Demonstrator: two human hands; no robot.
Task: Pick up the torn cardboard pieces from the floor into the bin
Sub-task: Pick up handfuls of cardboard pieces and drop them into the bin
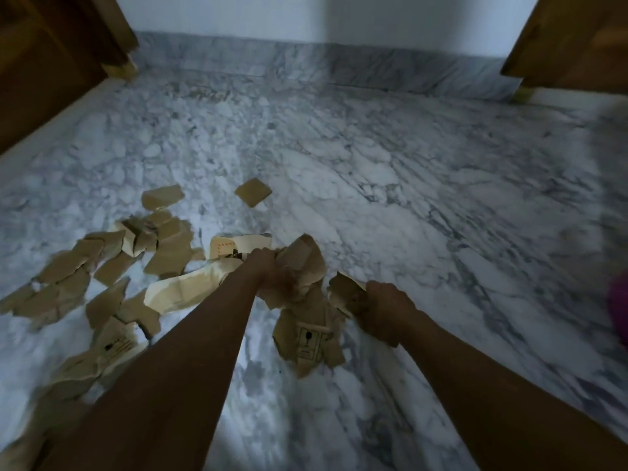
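Observation:
Several torn brown cardboard pieces [102,266] lie scattered over the marble floor at the left. My left hand [268,270] grips a bunch of crumpled cardboard pieces [306,263] above the floor; a printed piece [309,341] hangs below it. My right hand [384,307] grips another torn piece [346,287] just to the right. A single square piece [253,192] lies apart, farther away. A pale strip [183,290] lies under my left forearm. No bin shows plainly.
The grey-white marble floor [407,181] stretches to a marble skirting and white wall at the back. Dark wooden furniture [51,62] stands at the far left, a wooden panel [577,39] at the far right. A blurred magenta object [620,300] sits at the right edge.

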